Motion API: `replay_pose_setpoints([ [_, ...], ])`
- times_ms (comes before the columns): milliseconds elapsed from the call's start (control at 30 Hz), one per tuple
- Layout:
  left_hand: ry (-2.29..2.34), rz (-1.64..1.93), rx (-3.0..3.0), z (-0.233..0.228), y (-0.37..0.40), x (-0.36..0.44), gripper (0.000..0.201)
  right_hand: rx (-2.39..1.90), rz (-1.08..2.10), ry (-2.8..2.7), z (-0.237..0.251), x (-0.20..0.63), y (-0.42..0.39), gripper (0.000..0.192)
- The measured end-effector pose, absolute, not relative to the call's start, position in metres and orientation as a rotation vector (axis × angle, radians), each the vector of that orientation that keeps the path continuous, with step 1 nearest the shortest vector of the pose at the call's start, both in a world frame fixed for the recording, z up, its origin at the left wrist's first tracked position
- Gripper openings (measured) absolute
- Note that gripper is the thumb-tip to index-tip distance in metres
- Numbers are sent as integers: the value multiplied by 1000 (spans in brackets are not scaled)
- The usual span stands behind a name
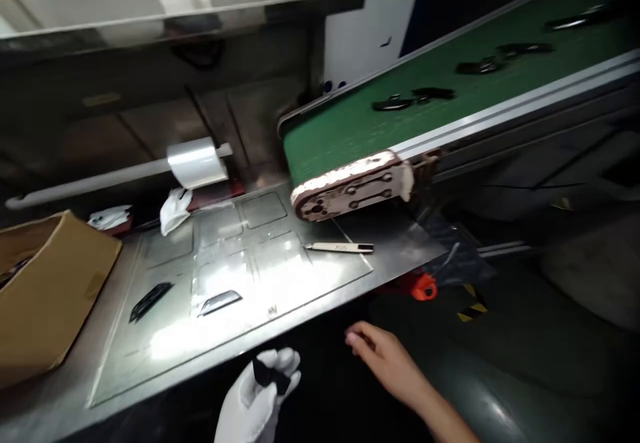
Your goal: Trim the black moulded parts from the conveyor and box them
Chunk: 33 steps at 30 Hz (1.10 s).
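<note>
Head view: gloved left hand (257, 393) fingers pinch a small black part (267, 375); bare right hand (387, 359) fingers released, below the steel table (75, 376).

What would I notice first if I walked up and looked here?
Probably the big green conveyor belt sloping down from the upper right, with dark parts riding on it. Below its end lies a shiny metal table with a brown cardboard box at its left edge. At the bottom, the left hand in a white glove pinches a small black piece, while the bare right hand hangs open beside it.

steel bench (400, 246) with box (45, 289), knife (340, 247)
</note>
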State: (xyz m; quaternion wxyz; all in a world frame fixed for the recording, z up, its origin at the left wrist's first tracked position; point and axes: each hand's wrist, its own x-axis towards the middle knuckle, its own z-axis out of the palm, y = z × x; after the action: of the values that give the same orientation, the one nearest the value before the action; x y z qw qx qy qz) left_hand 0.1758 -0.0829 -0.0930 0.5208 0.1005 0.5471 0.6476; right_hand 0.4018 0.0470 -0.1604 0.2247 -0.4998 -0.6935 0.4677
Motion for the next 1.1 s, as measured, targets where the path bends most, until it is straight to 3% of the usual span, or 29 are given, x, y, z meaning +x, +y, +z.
replay_pose_setpoints([
  [100, 1122, 1669, 165, -95, -80, 167, 40, -982, 1365, -2004, -111, 354, 13, 23],
  [200, 1126, 1630, 269, -94, -82, 159, 33, -673, 1238, -2051, -74, 312, 0, 19],
  [333, 1230, 1581, 343, -90, -88, 145, 37, -572, 1121, -2172, -61, 282, 5, 7],
  [533, 1375, 1591, 365, -94, -99, 123, 40, -384, 1137, -2439, -53, 260, 20, 6],
  [667, 1426, 1738, 267, -72, -92, 119, 48, -256, 1047, -2554, -31, 236, 42, 6],
  [733, 1452, 1852, 235, -53, -85, 111, 53, -231, 937, -2584, -19, 220, 62, 7],
  [833, 1754, 1911, 390, -32, -79, 85, 37, -325, 612, -2756, -5, 195, 98, 11],
  [967, 2203, 1613, 717, -29, -76, 46, 22, -493, 147, -3079, 0, 164, 131, 20],
  [1100, 2215, 1530, 710, -33, -73, 37, 22, -543, -12, -3174, -8, 143, 137, 24],
])
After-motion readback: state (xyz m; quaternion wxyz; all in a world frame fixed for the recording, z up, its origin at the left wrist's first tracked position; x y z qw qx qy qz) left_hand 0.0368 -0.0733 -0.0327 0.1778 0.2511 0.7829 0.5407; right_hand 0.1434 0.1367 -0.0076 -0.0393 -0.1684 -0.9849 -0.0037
